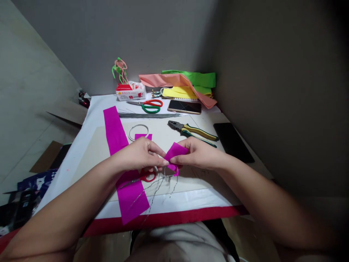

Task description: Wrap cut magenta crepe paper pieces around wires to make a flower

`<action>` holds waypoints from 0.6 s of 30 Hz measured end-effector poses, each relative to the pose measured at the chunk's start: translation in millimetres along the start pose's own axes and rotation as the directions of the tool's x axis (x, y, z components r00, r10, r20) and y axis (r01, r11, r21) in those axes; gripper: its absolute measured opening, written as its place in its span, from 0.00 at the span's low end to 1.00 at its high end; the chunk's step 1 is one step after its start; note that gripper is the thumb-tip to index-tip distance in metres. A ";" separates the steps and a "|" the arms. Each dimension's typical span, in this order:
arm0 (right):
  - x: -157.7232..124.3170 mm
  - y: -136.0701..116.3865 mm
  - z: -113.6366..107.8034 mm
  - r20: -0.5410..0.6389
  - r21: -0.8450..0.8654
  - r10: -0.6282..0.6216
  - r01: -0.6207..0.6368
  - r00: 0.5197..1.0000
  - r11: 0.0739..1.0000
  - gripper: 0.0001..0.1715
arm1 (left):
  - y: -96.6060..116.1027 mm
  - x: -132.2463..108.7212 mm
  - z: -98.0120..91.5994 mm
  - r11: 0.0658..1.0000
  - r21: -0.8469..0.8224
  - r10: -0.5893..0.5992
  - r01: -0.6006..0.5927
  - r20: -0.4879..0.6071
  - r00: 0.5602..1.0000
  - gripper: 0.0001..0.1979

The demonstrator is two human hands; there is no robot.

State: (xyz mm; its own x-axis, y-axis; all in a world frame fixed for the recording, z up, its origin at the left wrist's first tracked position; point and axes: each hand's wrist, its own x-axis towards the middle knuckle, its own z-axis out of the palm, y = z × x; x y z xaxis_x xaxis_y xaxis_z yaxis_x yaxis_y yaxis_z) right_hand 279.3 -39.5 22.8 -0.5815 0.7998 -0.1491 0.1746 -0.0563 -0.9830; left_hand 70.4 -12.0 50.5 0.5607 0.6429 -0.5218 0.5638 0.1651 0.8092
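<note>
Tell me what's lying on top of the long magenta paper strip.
Red-handled scissors rest with their blades across the long magenta paper strip, and thin grey wire crosses it too. The left forearm covers the strip's middle, so anything there cannot be seen.

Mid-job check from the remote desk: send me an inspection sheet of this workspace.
Surface: beige board on a white sheet, with a red edge strip.
Job's things: small magenta crepe-paper piece; thin silver wire hanging below it; long magenta crepe-paper strip; red-handled scissors under the hands.
Clutter: green-and-red-handled scissors; yellow-green-handled pliers; smartphone; straight wire bundle; crepe-paper rolls.
Grippers: bare left hand pinching at the paper's edge, held item unclear; bare right hand pinching the paper.
Cables: nothing seen.
Surroundings: grey wall; cardboard at left.
</note>
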 end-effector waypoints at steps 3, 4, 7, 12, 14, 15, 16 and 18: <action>-0.1 1.7 1.8 0.041 0.081 0.026 -0.029 0.999 0.996 0.07 | -3.7 -0.4 -3.7 0.999 -0.035 0.023 -0.018 0.143 0.989 0.11; -0.1 2.2 2.5 0.055 0.096 0.032 -0.037 0.998 0.995 0.07 | -5.4 0.0 -5.2 0.999 -0.046 0.031 -0.023 0.185 0.982 0.11; 0.4 4.0 4.1 0.074 0.124 0.034 -0.043 0.997 0.991 0.08 | -10.8 3.3 -9.1 0.999 -0.050 0.028 -0.016 0.251 0.967 0.12; 4.1 8.5 4.6 0.092 0.116 0.028 -0.038 0.995 0.992 0.08 | -17.2 11.3 -10.7 0.997 -0.072 -0.005 0.022 0.238 0.971 0.12; 5.4 9.3 4.3 0.090 0.091 0.023 -0.031 0.996 0.995 0.07 | -18.1 13.4 -9.8 0.996 -0.080 -0.007 0.028 0.243 0.970 0.12; 5.9 9.4 4.2 0.087 0.073 0.022 -0.028 0.996 0.997 0.07 | -18.3 14.2 -9.3 0.996 -0.083 -0.011 0.032 0.249 0.968 0.13; 6.1 9.4 4.0 0.083 0.046 0.022 -0.026 0.996 0.999 0.07 | -18.5 14.9 -8.9 0.996 -0.081 -0.018 0.040 0.254 0.967 0.13; 6.6 9.5 4.1 0.065 -0.031 0.020 -0.018 0.998 0.999 0.06 | -18.9 16.4 -8.3 0.998 -0.052 -0.032 0.047 0.249 0.968 0.12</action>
State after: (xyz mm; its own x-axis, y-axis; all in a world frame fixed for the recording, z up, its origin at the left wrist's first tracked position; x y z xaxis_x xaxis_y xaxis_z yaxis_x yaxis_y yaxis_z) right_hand 273.9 -37.2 12.1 -0.6282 0.7581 -0.1749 0.2095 -0.0517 -0.9764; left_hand 64.0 1.7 28.9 0.6753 0.4309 -0.5985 0.5571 0.2338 0.7969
